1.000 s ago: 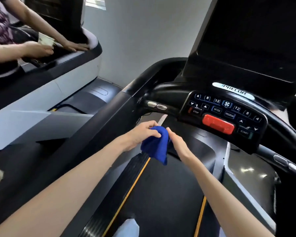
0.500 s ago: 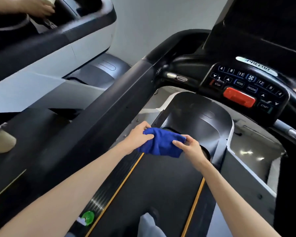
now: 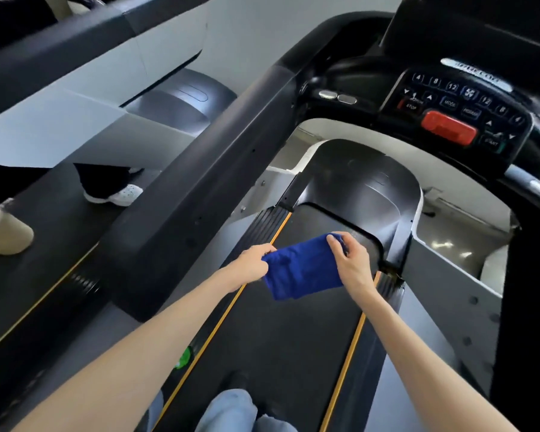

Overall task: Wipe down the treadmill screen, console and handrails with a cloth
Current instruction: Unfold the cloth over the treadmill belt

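A blue cloth (image 3: 300,269) is stretched flat between both hands above the treadmill belt (image 3: 293,344). My left hand (image 3: 251,263) pinches its left edge and my right hand (image 3: 351,263) grips its upper right corner. The black console (image 3: 462,104) with numbered buttons and a red stop bar (image 3: 448,127) sits at the upper right, well above the hands. The left handrail (image 3: 219,169) runs diagonally as a wide black bar to the left of my left hand. Only the screen's lower edge (image 3: 468,29) shows at the top right.
A second treadmill (image 3: 85,73) stands to the left, with another person's white shoe (image 3: 122,194) on its belt and a beige object (image 3: 3,232) at the left edge. My light-blue trouser legs (image 3: 231,410) show at the bottom. A green cap (image 3: 184,357) lies on the side rail.
The view has tilted downward, so the console moved up and right in view. The cloth went from bunched between my hands to spread out flat, and the hands dropped lower over the belt.
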Action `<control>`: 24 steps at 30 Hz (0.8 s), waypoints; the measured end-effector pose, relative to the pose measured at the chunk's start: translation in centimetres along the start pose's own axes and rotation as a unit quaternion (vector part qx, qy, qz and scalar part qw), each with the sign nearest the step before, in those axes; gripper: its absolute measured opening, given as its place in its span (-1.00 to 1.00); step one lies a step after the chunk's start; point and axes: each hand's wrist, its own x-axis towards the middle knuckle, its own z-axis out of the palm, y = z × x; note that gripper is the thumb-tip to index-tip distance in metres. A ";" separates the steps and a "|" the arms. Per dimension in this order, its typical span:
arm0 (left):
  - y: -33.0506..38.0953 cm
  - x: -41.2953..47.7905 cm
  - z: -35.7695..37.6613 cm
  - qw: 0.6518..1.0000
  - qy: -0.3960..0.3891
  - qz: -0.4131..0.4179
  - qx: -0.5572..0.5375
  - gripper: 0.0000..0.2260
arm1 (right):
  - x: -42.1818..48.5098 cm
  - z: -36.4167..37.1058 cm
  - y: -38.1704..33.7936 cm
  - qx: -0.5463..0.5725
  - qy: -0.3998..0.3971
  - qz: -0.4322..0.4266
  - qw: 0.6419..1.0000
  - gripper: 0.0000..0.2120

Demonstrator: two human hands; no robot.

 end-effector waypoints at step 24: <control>-35.6 -20.2 8.7 0.869 0.301 -0.324 -0.223 -0.72 | -24.4 24.6 8.2 -0.116 -0.381 0.022 0.917 -0.73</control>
